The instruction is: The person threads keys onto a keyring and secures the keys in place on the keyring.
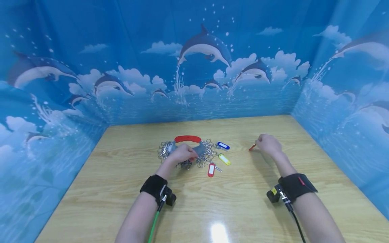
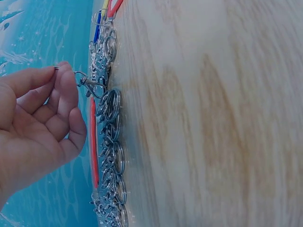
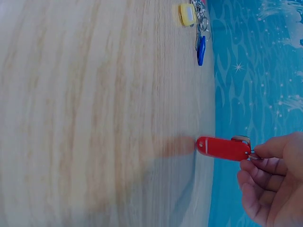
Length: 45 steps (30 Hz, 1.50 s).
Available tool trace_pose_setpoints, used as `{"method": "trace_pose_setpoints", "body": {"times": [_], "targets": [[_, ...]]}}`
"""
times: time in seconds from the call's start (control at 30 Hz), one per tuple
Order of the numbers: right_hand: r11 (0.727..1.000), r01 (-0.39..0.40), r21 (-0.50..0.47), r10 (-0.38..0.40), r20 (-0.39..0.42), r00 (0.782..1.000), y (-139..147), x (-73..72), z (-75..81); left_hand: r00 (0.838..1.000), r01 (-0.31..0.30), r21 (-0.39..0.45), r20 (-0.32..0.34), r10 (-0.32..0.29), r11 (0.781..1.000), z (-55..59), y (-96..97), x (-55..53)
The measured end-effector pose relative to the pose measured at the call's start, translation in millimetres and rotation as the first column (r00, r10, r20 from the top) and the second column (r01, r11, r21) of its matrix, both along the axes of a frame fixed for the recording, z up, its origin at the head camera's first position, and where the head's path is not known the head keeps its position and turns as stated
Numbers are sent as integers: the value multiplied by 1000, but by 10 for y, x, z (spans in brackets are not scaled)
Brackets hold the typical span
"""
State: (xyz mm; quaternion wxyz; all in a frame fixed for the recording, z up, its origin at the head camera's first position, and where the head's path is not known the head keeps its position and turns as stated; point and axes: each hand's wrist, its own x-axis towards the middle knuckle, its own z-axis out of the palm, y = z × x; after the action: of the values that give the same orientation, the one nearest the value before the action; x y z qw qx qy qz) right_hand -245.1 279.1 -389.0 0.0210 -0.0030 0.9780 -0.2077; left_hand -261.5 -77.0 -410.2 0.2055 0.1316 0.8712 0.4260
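Note:
In the left wrist view, my left hand (image 2: pixel 42 106) pinches a thin metal ring between thumb and fingertips. A silver swivel clasp (image 2: pixel 87 82) hangs beside it over a heap of clasps and split rings (image 2: pixel 113 123). In the head view that hand (image 1: pixel 182 153) is above the heap, in front of a red grip (image 1: pixel 187 138) with grey sides. Off to the right, my right hand (image 1: pixel 268 144) pinches the small ring of a red oblong key fob (image 3: pixel 222 148). The fob tilts down, its far end close over the table.
Right of the heap lie a blue key tag (image 1: pixel 223 145), a yellow key tag (image 1: pixel 224 159) and a red key tag (image 1: pixel 211 169), the last beside a small metal piece (image 1: pixel 218 168). A blue dolphin-print curtain (image 1: pixel 200 101) stands around the wooden table (image 1: pixel 237 202).

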Motion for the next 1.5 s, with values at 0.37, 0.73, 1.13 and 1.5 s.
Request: {"method": "trace_pose_setpoints", "body": {"times": [0.37, 0.73, 1.13, 1.5], "targets": [[996, 29, -81, -30, -18, 999, 241, 13, -15, 998, -28, 119, 57, 21, 992, 23, -3, -76], [995, 69, -78, -68, 10, 998, 336, 35, -29, 998, -41, 42, -46, 43, 998, 18, 30, -27], [995, 55, -83, -65, -120, 991, 230, 40, 7, 988, -84, -115, -141, 68, 990, 53, 119, 15], [998, -34, -56, 19, -246, 969, -185, 18, 58, 984, -77, -129, -168, 55, 989, 8, 106, 11]]}}
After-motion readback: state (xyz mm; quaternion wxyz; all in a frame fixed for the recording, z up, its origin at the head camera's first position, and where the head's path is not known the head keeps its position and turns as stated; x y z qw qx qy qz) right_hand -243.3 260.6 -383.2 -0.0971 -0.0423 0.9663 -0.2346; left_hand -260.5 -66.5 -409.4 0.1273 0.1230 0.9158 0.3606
